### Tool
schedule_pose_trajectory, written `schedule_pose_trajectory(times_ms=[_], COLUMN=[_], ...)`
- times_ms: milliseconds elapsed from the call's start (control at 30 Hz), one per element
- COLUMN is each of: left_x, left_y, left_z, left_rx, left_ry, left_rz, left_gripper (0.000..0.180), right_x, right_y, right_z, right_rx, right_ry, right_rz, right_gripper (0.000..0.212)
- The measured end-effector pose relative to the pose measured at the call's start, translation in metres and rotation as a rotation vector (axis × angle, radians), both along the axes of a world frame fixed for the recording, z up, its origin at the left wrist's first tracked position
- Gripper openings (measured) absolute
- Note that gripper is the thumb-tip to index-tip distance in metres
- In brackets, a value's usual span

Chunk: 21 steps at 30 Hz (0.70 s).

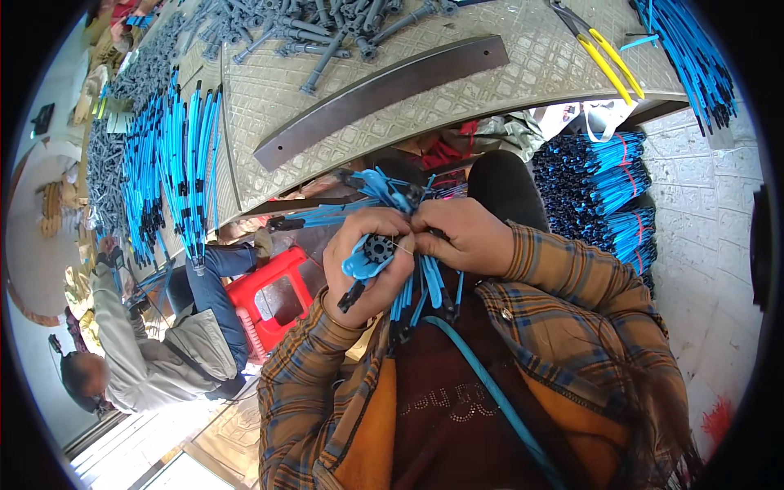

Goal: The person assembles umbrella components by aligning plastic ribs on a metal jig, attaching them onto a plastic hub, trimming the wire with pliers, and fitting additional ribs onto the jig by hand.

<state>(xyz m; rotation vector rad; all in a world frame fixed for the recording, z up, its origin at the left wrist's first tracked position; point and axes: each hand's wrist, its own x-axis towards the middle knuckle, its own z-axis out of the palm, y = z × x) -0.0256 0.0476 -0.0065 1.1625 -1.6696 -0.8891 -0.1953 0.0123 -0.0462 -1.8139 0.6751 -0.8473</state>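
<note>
My left hand (343, 249) is closed around a bundle of blue ribs with black ends, held in front of my chest. In its grip sits a round black notched hub (379, 248), with a blue looped piece (359, 265) beside it. My right hand (469, 237) presses against the left one, its thumb and fingers pinched at the bundle. A thin strand, perhaps wire, shows between the two hands; what the right fingertips hold is hidden. Blue ribs (429, 282) fan out above and below my hands, some hanging over my dark top.
On the table (531, 73) lie a dark curved metal bar (384, 94), yellow-handled pliers (604, 61), grey plastic parts (327, 33) and blue ribs (192, 163). Tied blue bundles (612, 184) are stacked at right. A red stool (269, 294) and a seated co-worker (163, 351) are at left.
</note>
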Motion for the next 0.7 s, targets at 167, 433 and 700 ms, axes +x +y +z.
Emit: schedule_pose_trajectory(times_ms=[167,433,700], left_x=[0.005,0.008,0.030], left_y=[-0.004,-0.004,-0.014], left_z=[0.012,0.016,0.015], left_rx=[0.032,0.074,0.016], left_ry=[0.003,-0.148,-0.108], left_rz=[0.053,-0.040,-0.085], left_gripper=[0.020,0.030,0.030], right_x=[-0.009,-0.018,0.006], right_y=[-0.007,-0.025,-0.030], right_z=[0.027,0.047,0.055], right_rx=[-0.286,-0.696,-0.783], right_ry=[0.183,0.529,0.411], right_rz=[0.030,0.215,0.152], right_gripper=[0.029,0.051,0.028])
